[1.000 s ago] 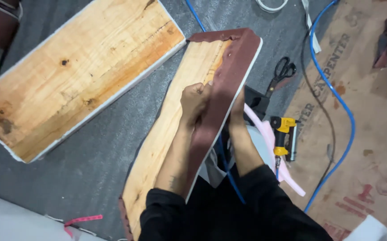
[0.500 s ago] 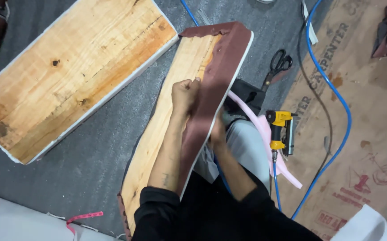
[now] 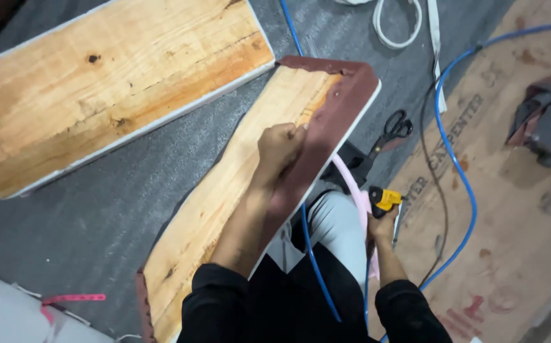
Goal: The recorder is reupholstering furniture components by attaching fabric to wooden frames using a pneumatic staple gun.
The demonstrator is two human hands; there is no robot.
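A person is sitting on a grey carpeted floor (image 3: 98,209), looking down at their own two hands and a wooden panel.

The largest thing nearby is a broad pale wooden board (image 3: 110,82) with a white edge, lying flat at the far left, apart from the work.

The piece in hand is a long, narrow wooden panel (image 3: 225,203) with a wavy left edge. It is lying from the near left, beside the person's lap, out to the far right, so its long axis is running diagonally and its squared far end is pointing away toward the upper right. A dark red fabric covering (image 3: 332,121) is wrapping over its right edge and far end. The panel looks stiff and fairly heavy, with a dry, unslippery face; the fabric looks soft and pliable. The long edges seem the surest places to take hold.

The left hand (image 3: 280,147) is curling closed on the fabric's edge where it meets the bare wood, pressing it down; the grip is tight, fingers folded.

The right hand (image 3: 385,222) is wrapping around a yellow and black power tool (image 3: 385,199) low at the right, beside the knee; how tightly it is closing I cannot tell.

A blue hose (image 3: 459,171) is looping across the brown cardboard sheet (image 3: 510,209) at right, and black scissors (image 3: 390,133) are lying just beyond the panel's right edge.
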